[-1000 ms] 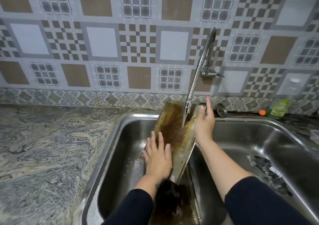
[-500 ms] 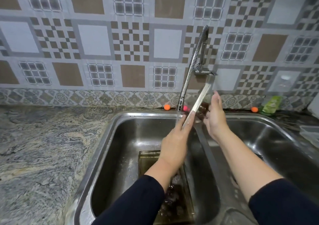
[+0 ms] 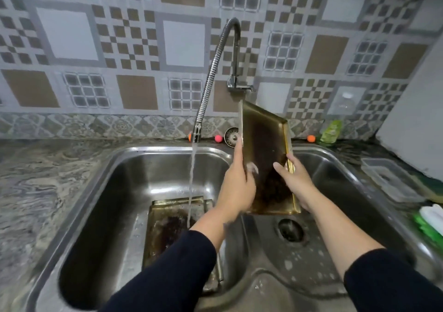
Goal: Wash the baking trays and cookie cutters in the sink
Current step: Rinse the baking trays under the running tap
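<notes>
Two hands hold our baking tray (image 3: 266, 158) upright: left hand (image 3: 236, 187) gripping its left edge, right hand (image 3: 296, 182) its right. Half a second ago it showed edge-on; now its dark inside faces us. Left of our hands, water (image 3: 191, 180) falls onto a second tray (image 3: 172, 225).

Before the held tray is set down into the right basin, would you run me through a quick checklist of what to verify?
1. Grip: left hand and right hand both hold the held tray by its side edges: ok.
2. Right basin floor and its drain free below the tray: ok.
3. Tray clean: dark residue on its face: not ok.
4. Water stream on the held tray: it falls on the second tray in the left basin: not ok.
5. Cookie cutters' location: cannot tell.
</notes>
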Demonstrator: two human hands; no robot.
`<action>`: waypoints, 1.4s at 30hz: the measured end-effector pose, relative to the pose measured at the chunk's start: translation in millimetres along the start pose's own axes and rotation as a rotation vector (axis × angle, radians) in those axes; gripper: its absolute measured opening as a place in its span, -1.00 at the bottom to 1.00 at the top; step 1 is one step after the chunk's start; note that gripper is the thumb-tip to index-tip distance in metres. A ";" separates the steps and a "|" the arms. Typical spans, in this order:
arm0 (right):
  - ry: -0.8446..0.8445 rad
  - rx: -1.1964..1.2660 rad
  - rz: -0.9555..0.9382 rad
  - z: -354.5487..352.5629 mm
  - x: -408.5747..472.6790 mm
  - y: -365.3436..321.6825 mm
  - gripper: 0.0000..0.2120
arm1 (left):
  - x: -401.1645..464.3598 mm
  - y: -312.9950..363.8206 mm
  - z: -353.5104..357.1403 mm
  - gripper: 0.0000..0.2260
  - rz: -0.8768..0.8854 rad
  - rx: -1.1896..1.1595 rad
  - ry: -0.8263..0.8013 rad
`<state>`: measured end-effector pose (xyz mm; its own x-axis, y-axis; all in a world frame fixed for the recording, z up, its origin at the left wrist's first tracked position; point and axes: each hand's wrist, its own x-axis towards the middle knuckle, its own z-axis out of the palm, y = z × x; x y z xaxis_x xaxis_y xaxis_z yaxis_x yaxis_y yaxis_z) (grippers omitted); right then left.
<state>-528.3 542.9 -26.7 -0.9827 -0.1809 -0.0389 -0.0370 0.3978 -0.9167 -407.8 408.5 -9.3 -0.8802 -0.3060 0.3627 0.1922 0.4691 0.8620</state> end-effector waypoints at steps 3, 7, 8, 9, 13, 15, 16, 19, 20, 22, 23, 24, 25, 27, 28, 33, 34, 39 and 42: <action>-0.007 -0.109 0.083 -28.1 2.9 34.9 -0.33 | -5.8 -21.9 28.5 -0.48 -0.019 0.158 -0.095; -0.067 -0.237 0.204 -54.7 7.6 89.0 -0.29 | -16.5 -48.2 56.6 -0.42 -0.338 0.595 -0.364; -0.084 -0.282 0.232 -56.8 9.2 102.2 -0.28 | -20.9 -51.5 61.0 -0.40 -0.382 0.662 -0.436; -0.110 -0.334 0.262 -57.7 10.6 113.1 -0.27 | -25.6 -52.9 64.6 -0.38 -0.393 0.735 -0.477; -0.227 -0.458 0.334 -44.9 20.3 152.8 -0.19 | -30.5 -59.5 74.7 -0.44 -0.355 0.941 -0.425; -0.264 -0.495 0.338 -35.1 23.8 164.9 -0.20 | -30.2 -61.0 77.4 -0.45 -0.349 0.966 -0.392; -0.284 -0.510 0.343 -31.1 25.2 169.0 -0.19 | -30.3 -62.0 78.3 -0.45 -0.346 0.977 -0.386; -0.339 -0.568 0.361 -23.7 28.7 178.2 -0.17 | -30.2 -64.4 79.0 -0.45 -0.352 1.003 -0.375; -0.352 -0.596 0.370 -22.8 29.5 179.9 -0.16 | -29.7 -64.9 79.3 -0.45 -0.352 1.009 -0.370; -0.374 -0.657 0.383 -21.9 32.2 183.4 -0.15 | -28.3 -66.0 80.3 -0.45 -0.346 1.021 -0.358; -0.395 -0.685 0.391 -22.1 33.2 183.8 -0.13 | -27.6 -66.4 80.9 -0.45 -0.344 1.025 -0.355; -0.424 -0.711 0.398 -22.5 34.5 185.2 -0.13 | -27.3 -66.6 81.1 -0.45 -0.342 1.027 -0.357; -0.458 -0.731 0.404 -23.7 35.6 184.6 -0.13 | -26.8 -66.8 81.1 -0.45 -0.342 1.023 -0.359; -0.500 -0.752 0.403 -26.4 37.5 181.3 -0.16 | -26.1 -67.0 81.3 -0.44 -0.341 1.023 -0.362; -0.495 -0.770 0.396 -27.6 38.1 178.0 -0.17 | -25.9 -67.2 81.4 -0.44 -0.339 1.035 -0.367; -0.419 -0.785 0.302 -27.5 36.2 141.5 -0.27 | -24.6 -69.9 79.6 -0.43 -0.332 1.024 -0.402; -0.427 -0.767 0.255 -25.6 34.8 130.2 -0.32 | -24.4 -69.3 78.6 -0.42 -0.325 1.014 -0.413; -0.441 -0.747 0.013 -3.0 20.0 55.9 -0.49 | -19.8 -67.1 53.9 -0.42 -0.204 1.013 -0.509; -0.437 -0.772 -0.117 18.3 3.9 9.4 -0.54 | -12.1 -69.5 18.6 -0.55 -0.167 0.786 -0.499</action>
<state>-529.1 529.4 -42.7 -0.8140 -0.5222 -0.2544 -0.3994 0.8212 -0.4077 -418.6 395.1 -80.2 -0.9888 -0.1155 -0.0941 -0.1408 0.9309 0.3371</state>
